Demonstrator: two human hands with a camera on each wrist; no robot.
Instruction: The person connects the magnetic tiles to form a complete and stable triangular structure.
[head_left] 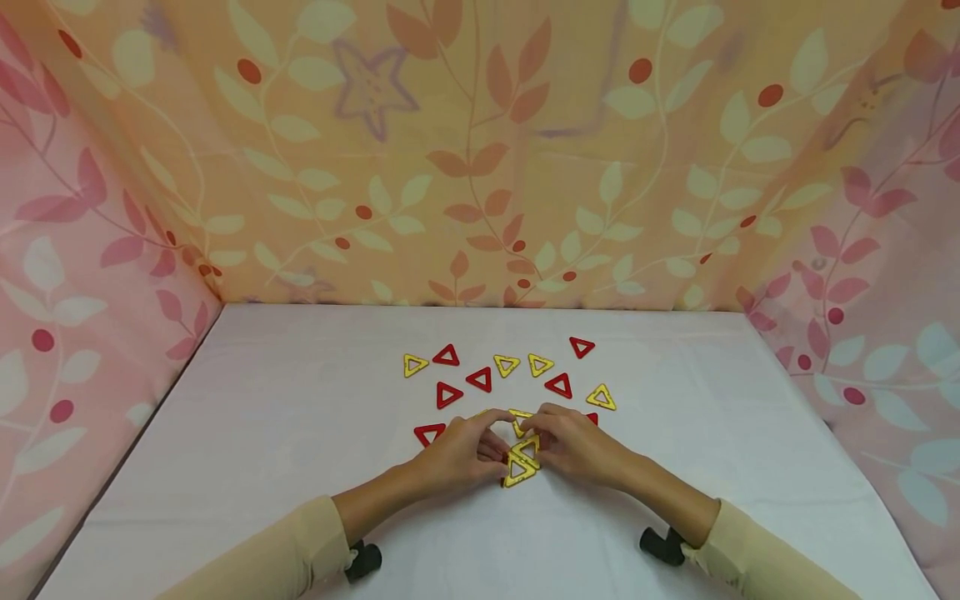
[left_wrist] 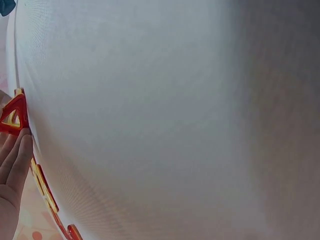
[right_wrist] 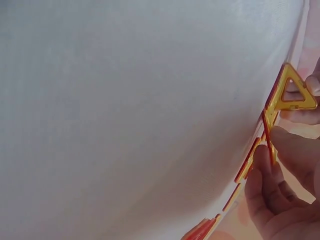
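Small hollow triangular tiles, some yellow and some red, lie in front of me. Near the front middle, my left hand (head_left: pixel 461 457) grips a raised yellow triangular tile (head_left: pixel 519 480) between thumb and curled fingers. A red triangular tile (left_wrist: pixel 23 114) stands up against these fingers in the left wrist view. From the other side, my right hand (head_left: pixel 576 442) pinches a second yellow triangular tile (head_left: pixel 531 441), which meets the first at its edge. The right wrist view has the upright yellow tile (right_wrist: pixel 297 104) between the two hands. Just beyond the fingertips lies another yellow tile (head_left: pixel 519 412), partly covered.
Several loose tiles spread behind the hands, among them a red tile (head_left: pixel 441 402) and a yellow tile (head_left: pixel 612 406). A red tile (head_left: pixel 422 431) is partly behind my left hand. White cloth (head_left: pixel 262 400) covers the table, with patterned curtains (head_left: pixel 480 208) around it.
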